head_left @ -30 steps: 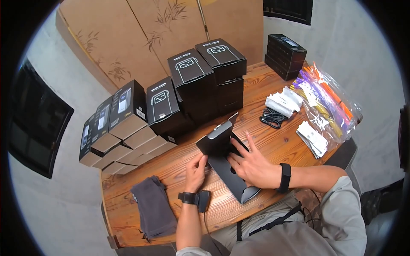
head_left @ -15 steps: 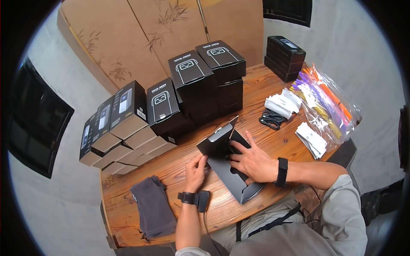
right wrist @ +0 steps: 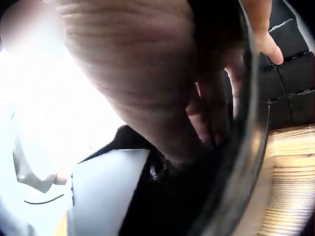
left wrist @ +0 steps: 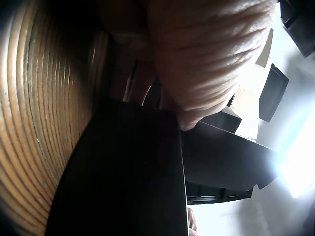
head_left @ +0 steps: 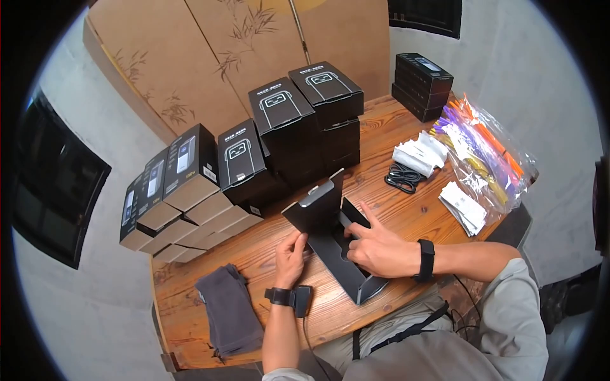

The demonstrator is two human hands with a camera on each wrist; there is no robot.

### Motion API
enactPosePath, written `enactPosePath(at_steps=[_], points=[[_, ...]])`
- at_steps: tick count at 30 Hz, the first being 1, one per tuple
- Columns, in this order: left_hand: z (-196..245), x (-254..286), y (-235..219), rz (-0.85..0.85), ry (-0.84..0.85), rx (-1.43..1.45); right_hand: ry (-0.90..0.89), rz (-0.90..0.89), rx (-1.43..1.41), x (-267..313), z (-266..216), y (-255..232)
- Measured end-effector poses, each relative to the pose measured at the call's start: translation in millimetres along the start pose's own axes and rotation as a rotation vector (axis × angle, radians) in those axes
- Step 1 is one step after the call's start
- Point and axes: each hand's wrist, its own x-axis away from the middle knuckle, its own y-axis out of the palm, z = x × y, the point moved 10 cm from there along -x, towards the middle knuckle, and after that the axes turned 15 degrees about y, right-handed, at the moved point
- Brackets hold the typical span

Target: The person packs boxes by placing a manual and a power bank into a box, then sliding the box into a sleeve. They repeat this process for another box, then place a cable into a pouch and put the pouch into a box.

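The box (head_left: pixel 334 261) is standing open on the table (head_left: pixel 416 219), its long axis running from the far left toward the person's near right, and the lid (head_left: pixel 319 206) is rising at the far end. The left hand (head_left: pixel 290 259) is pinching the long left edge near that lid — thumb and fingers closing narrowly on the black card — so the box is lying just to its right. The right hand (head_left: pixel 381 251) is coming in over the opposite long side, fingers bending down into the cavity and one finger pointing away past the rim. The box is lying under and left of this hand, which is nearer the inside; whether its fingers are holding anything, I cannot tell.

Inside, dark inner parts are showing around the fingers, too hidden to name. Beyond the lid, the cartons (head_left: pixel 283 105) are sitting closed and stacked, their contents not showing. To the right, a clear bag (head_left: pixel 522 159) is holding orange, purple and yellow pieces, with a coiled black cord (head_left: pixel 405 178) lying nearby.
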Motion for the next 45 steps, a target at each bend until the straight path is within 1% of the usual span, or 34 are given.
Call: enactPosePath(at_steps=[1, 4, 7, 10, 13, 14, 15, 17, 19, 22, 24, 27, 32, 34, 36, 39, 40, 42, 45], points=[[-1, 0, 0, -0.003, -0.003, -0.006, 0.006, 0.003, -0.010, 2, 1, -1], [-2, 1, -1, 0.007, -0.003, -0.020, 0.054, 0.037, -0.205, 7, 5, -12], [-5, 2, -4, 0.026, -0.024, -0.041, 0.163, 0.152, -0.465, 14, 23, -36], [-9, 3, -4, 0.019, -0.033, -0.018, 0.286, 0.086, -0.679, 21, 46, -42], [-5, 4, -6, 0.059, -0.027, -0.016, 0.474, 0.147, -1.027, 35, 76, -54], [-5, 4, -5, 0.056, -0.023, -0.009, 0.464, 0.212, -1.084, 36, 84, -58], [-4, 3, -5, 0.053, -0.018, -0.003, 0.506, 0.167, -1.313, 40, 90, -56], [-3, 3, -5, 0.060, -0.027, 0.014, 0.461, 0.211, -1.489, 46, 99, -65], [-4, 3, -6, 0.083, -0.058, 0.035, 0.443, 0.318, -1.487, 57, 112, -76], [8, 0, -5, 0.105, 0.020, 0.003, 0.453, 0.448, -1.442, 71, 127, -81], [2, 1, -6, 0.106, 0.013, 0.018, 0.454, 0.511, -1.383, 78, 135, -77], [-1, 1, -8, 0.087, 0.007, 0.020, 0.504, 0.481, -1.190, 81, 134, -65], [2, 0, -8, 0.087, -0.025, 0.007, 0.508, 0.319, -0.813, 76, 124, -29], [3, 0, -8, 0.074, -0.017, 0.005, 0.400, 0.250, -0.750, 72, 111, -19], [4, 1, -8, 0.103, -0.028, 0.026, 0.286, 0.166, -0.667, 69, 101, -5], [2, 2, -9, 0.107, -0.031, 0.053, 0.206, 0.172, -0.560, 66, 91, -7], [3, 1, -9, 0.104, -0.029, 0.061, 0.230, 0.193, -0.567, 64, 94, -12], [6, 0, -8, 0.127, -0.009, 0.070, 0.276, 0.234, -0.580, 63, 95, -27], [5, 0, -9, 0.130, -0.006, 0.067, 0.235, 0.274, -0.615, 54, 75, -60]])
